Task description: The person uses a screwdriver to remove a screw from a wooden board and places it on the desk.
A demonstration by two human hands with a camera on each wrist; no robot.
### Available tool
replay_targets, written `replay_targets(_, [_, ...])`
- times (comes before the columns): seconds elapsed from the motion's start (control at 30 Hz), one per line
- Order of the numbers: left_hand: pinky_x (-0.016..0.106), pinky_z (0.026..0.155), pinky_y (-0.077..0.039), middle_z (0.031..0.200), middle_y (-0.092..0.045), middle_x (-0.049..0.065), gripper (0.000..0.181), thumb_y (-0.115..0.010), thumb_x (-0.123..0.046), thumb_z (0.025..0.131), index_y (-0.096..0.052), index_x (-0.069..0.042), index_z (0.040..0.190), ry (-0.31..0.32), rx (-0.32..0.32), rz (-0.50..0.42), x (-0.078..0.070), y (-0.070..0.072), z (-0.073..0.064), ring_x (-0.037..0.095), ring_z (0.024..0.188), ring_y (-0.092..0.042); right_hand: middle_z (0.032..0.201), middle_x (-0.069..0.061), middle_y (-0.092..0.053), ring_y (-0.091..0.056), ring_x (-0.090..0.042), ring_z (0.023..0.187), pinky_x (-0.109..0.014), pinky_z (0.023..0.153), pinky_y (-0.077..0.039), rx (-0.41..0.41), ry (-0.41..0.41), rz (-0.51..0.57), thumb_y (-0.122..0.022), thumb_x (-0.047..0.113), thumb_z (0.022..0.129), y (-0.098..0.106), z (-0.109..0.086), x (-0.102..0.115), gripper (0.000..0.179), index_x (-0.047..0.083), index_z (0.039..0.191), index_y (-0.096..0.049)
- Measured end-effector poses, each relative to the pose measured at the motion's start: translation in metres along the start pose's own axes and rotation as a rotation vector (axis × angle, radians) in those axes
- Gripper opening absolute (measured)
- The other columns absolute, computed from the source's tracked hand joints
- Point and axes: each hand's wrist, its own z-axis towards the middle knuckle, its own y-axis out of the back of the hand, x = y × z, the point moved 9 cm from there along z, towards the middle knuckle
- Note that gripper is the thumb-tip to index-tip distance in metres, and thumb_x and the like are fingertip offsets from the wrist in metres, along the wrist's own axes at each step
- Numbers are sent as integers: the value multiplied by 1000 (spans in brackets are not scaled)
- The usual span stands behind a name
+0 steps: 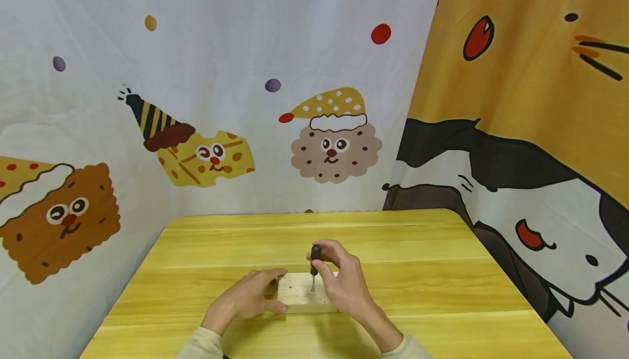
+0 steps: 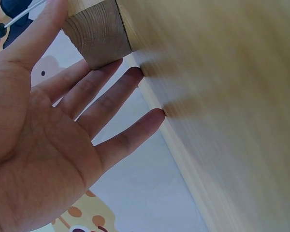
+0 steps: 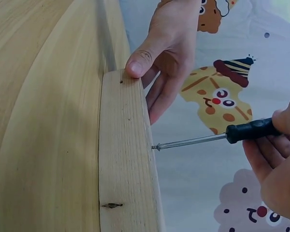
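A pale wooden block lies on the table, with a knot and small dark marks on the side seen in the right wrist view. My left hand holds the block's left end, thumb at the near edge and fingers along the far side. In the left wrist view the block's end grain shows between thumb and fingers. My right hand grips the black handle of a screwdriver, which stands upright over the block. Its metal shaft meets a small screw that sticks up from the block's top face.
The yellow wood-grain table extends around the block on all sides. Behind it hangs a white curtain with cartoon prints, and an orange cartoon curtain hangs at the right.
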Motion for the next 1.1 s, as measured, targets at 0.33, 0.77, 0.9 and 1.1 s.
replay_targets(0.33, [71,125,-50,163,-63,24,91,-92,-45,94,-54,0,164,9,11,-3,2,-2,0,47,153,-59,109,-6,-83,-81,-10,97,-31,90,-72,-17,-33,86,-82,14,105,2,4,-7,18,10,120,-72])
replay_targets(0.77, [72,125,-49,164,-62,24,92,-92,-45,94,-54,-1,165,17,11,-8,2,-1,0,49,154,-58,101,-4,-79,-77,-12,93,-28,93,-70,-52,16,56,-89,9,98,9,7,1,18,16,114,-83])
replay_targets(0.9, [71,125,-49,164,-62,24,92,-92,-46,94,-54,-1,165,16,10,-8,2,0,0,48,153,-59,105,-1,-83,-78,-5,97,-32,103,-69,-49,-7,20,-86,5,99,11,8,0,23,14,120,-81])
replay_targets(1.1, [71,126,-49,164,-62,24,92,-92,-46,94,-54,-2,165,16,12,-6,2,-2,1,47,153,-59,118,-10,-85,-82,-16,109,-33,104,-69,-3,10,39,-74,-1,107,10,9,0,24,6,130,-76])
